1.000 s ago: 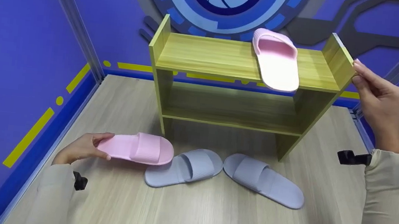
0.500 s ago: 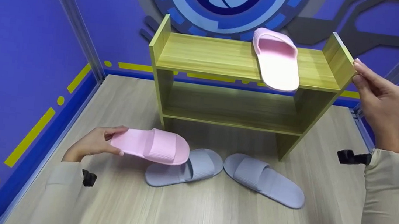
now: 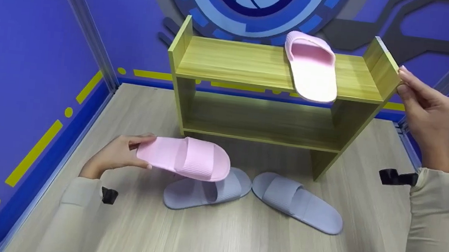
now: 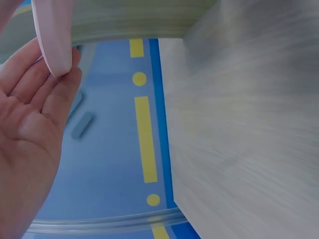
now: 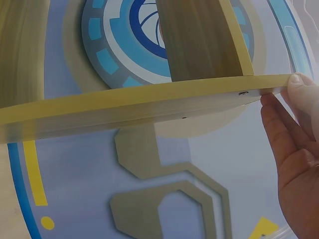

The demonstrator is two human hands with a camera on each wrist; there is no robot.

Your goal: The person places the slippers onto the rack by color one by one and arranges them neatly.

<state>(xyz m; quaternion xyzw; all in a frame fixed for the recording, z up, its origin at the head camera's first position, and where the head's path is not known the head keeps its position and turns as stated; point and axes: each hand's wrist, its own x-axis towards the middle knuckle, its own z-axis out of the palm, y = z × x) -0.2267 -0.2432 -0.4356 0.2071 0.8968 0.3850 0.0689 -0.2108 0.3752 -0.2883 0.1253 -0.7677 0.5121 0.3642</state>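
In the head view, my left hand [image 3: 121,153] holds a pink slipper [image 3: 198,161] by its heel end, thumb on one side and fingers on the other. The slipper hangs over a grey slipper [image 3: 190,195] and partly covers it. The left wrist view shows the heel edge of the pink slipper [image 4: 54,40] against the fingers. My right hand [image 3: 430,110] pinches the upper right edge of a wooden shoe rack [image 3: 231,62]; the right wrist view has its fingertips at the side panel [image 5: 149,97]. Another pink slipper [image 3: 316,79] lies on the top shelf, heel toward me.
A second grey slipper [image 3: 311,212] lies on the wood-grain floor [image 3: 220,242], its toe close to the first one's. The rack's middle shelf [image 3: 262,121] sits below the top one. Blue printed walls [image 3: 16,79] with metal corner posts [image 3: 81,23] enclose the sides and back.
My left hand has carried the pink slipper to the right and away from me, from the grey slipper's heel to over its middle. The right hand stays at the rack's edge.
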